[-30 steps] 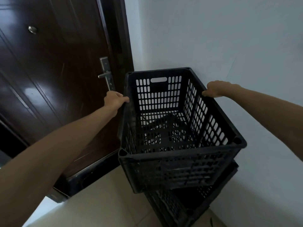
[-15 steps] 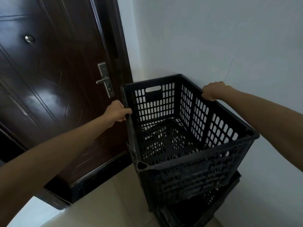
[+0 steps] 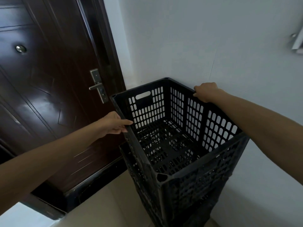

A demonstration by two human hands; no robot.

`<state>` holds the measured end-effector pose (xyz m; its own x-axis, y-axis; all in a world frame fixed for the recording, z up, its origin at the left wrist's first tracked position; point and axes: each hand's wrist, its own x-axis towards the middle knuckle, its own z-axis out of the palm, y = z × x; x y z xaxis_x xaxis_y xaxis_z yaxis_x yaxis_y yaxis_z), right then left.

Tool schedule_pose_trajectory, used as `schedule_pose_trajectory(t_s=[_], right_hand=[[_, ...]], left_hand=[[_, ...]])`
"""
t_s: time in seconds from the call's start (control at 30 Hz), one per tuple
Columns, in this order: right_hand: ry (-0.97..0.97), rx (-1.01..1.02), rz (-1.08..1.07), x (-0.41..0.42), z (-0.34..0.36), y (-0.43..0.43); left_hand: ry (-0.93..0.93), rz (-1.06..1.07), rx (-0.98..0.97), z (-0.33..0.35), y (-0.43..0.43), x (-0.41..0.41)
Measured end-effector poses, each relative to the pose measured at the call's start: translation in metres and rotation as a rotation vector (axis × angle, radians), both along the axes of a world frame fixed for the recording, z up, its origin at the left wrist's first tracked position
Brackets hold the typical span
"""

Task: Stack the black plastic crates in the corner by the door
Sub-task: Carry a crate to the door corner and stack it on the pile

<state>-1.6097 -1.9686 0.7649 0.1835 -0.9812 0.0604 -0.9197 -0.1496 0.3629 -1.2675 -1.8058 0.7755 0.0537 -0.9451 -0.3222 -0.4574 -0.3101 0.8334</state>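
Note:
A black plastic crate [image 3: 178,164] with slotted walls sits on top of another black crate [image 3: 131,163], of which only a strip of the left wall shows below. The stack stands in the corner between the door and the white wall. My left hand [image 3: 114,122] grips the upper crate's left rim, thumb over the edge. My right hand [image 3: 205,91] grips the right rim near the far corner. The upper crate is empty inside.
A dark brown door [image 3: 49,95] with a metal lever handle [image 3: 98,86] and a peephole [image 3: 21,49] stands to the left. The white wall [image 3: 213,38] runs behind and right. A beige tiled floor [image 3: 106,205] lies in front. A metal fitting [image 3: 297,40] hangs at upper right.
The upper crate has come down and turned onto the lower crate, which is now almost hidden. Both hands kept their hold on the rims.

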Motion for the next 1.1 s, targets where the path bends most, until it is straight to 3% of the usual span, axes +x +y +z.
schedule_pose_trajectory(t_s=[0.7,0.8,0.87,0.93,1.0,1.1], right_hand=[[-0.14,-0.022,-0.021,0.028,-0.021,0.021],[-0.152,-0.032,-0.041,0.037,-0.021,0.033],[-0.136,-0.056,-0.005,0.046,-0.018,0.043],[-0.137,-0.048,0.034,0.059,-0.014,0.058],[-0.143,-0.03,0.079,0.074,-0.009,0.075],[-0.177,0.02,0.091,0.094,-0.001,0.113]], left_hand=[[0.134,-0.055,-0.007,-0.023,0.036,0.017],[-0.199,-0.162,-0.054,-0.016,0.032,0.024],[-0.51,-0.263,-0.182,-0.013,0.025,0.032],[-0.705,-0.333,-0.36,-0.011,0.018,0.032],[-0.812,-0.399,-0.535,-0.014,0.014,0.019],[-0.77,-0.572,-0.753,-0.024,0.023,-0.013]])
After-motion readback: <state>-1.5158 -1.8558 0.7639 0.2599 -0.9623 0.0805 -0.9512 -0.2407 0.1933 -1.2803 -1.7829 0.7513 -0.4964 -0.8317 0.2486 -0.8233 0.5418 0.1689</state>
